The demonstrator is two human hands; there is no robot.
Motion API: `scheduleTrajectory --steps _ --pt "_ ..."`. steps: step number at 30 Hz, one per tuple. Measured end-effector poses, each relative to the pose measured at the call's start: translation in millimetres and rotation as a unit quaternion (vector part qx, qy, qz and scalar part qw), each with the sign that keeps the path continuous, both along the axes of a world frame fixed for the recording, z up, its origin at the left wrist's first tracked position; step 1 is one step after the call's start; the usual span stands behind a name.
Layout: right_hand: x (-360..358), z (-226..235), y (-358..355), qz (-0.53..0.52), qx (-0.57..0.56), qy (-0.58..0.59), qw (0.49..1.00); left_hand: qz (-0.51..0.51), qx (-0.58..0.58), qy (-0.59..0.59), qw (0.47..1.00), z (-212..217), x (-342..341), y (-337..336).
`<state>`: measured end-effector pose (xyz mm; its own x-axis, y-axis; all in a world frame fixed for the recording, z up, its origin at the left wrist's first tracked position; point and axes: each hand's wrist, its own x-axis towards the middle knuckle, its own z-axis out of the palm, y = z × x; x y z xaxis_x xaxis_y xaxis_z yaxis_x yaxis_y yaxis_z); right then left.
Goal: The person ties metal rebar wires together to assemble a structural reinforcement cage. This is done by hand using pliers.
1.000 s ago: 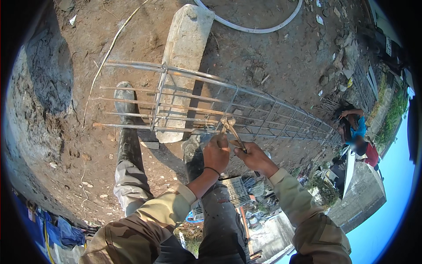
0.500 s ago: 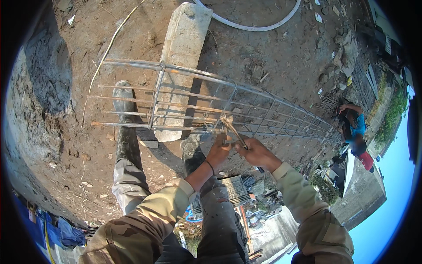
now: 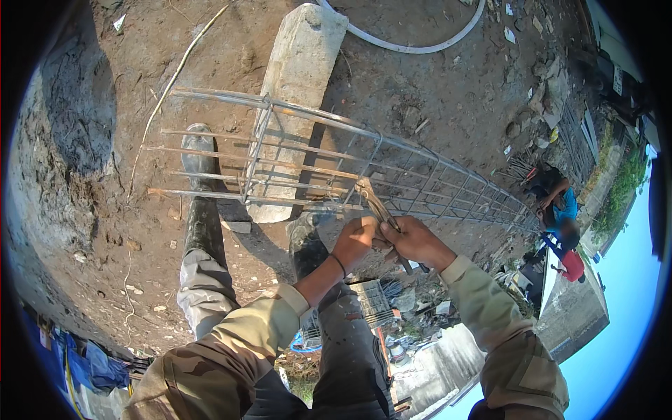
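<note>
A long steel rebar cage [image 3: 308,148] runs from the left toward the far right, with bars and square ties. My right hand [image 3: 414,243] is closed around what look like rusty pincers [image 3: 376,201], whose jaw end lies against the cage's near bars. Dark handle ends show by my fingers. Close beside it, my left hand [image 3: 355,240] is closed, its fingertips meeting the right hand near the handles; what it grips is hidden. Part of the cage crosses over a pale concrete block [image 3: 302,59].
My boots [image 3: 201,161] stand on bare dirt, one partly beneath the bars. A white hose [image 3: 413,49] curves at the top. Two people [image 3: 563,210] are near the cage's far end. Rubble and a wire crate [image 3: 371,299] lie by my legs.
The pincers' handles have swung and now show more clearly between my hands. My right hand has shifted slightly right. At the far end the people have changed posture.
</note>
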<state>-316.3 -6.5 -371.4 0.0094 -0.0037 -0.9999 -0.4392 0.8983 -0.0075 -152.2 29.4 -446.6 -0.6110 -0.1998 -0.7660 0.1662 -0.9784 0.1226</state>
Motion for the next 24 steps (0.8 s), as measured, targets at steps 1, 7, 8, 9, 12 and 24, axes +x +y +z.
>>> scheduleTrajectory --steps 1,7,8,9,12,24 --pt "-1 1 -2 0.002 0.001 0.001 1.0 0.002 0.001 0.001 1.0 4 1 -6" --pt "5 13 -34 0.035 0.091 0.047 0.994 0.021 -0.008 0.046 0.999 -5 -1 -2" --pt "8 15 -37 0.064 0.071 0.044 0.994 0.026 0.017 0.036 0.999 -4 -3 0" --pt "11 17 -41 0.094 0.05 0.043 0.993 0.032 0.041 0.027 0.998 -3 -5 -2" --pt "18 17 -34 0.112 -0.008 0.031 0.993 -0.046 -0.084 0.022 0.995 -12 -1 2" --pt "11 16 -20 -0.083 0.048 0.044 0.994 -0.097 -0.079 -0.091 0.988 10 -1 -31"
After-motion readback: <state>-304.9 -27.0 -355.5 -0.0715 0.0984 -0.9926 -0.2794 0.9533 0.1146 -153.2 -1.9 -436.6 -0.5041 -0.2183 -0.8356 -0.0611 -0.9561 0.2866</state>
